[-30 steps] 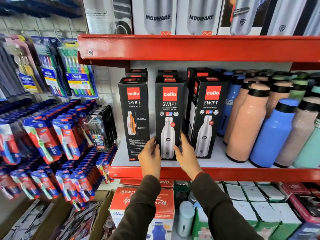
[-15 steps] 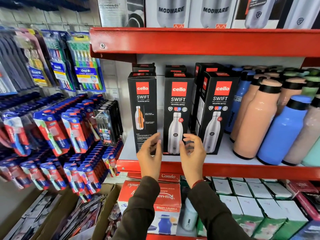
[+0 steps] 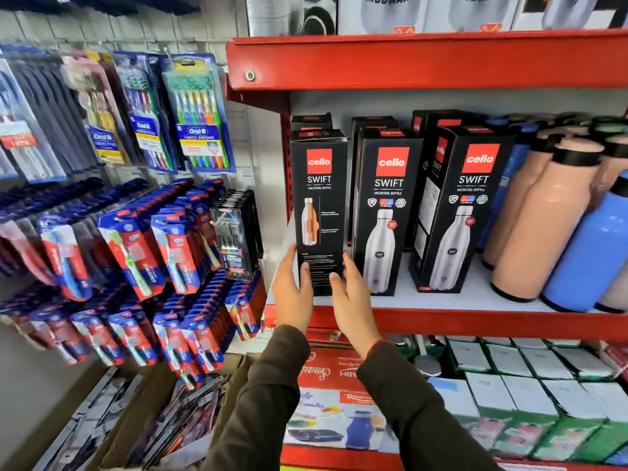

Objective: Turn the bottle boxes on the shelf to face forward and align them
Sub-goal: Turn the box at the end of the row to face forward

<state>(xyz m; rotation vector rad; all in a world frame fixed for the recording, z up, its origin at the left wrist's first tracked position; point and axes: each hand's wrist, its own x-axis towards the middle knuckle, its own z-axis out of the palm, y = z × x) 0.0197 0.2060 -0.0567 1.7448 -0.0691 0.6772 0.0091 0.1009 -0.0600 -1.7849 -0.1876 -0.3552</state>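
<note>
Right, both hands on the leftmost cello box [image 3: 319,198] at the shelf's [image 3: 441,297] front-left corner: left hand [image 3: 293,294] cupping its left edge, right hand [image 3: 351,297] its right, fingers spread. Box upright, side panel showing; middle box [image 3: 387,212] & right box [image 3: 465,205] just beside.

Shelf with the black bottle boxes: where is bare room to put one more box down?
White shelf shows bare in front of the right box, up to the peach bottle. A narrow gap lies between middle box and right box. At the left box both hands crowd it.
</note>
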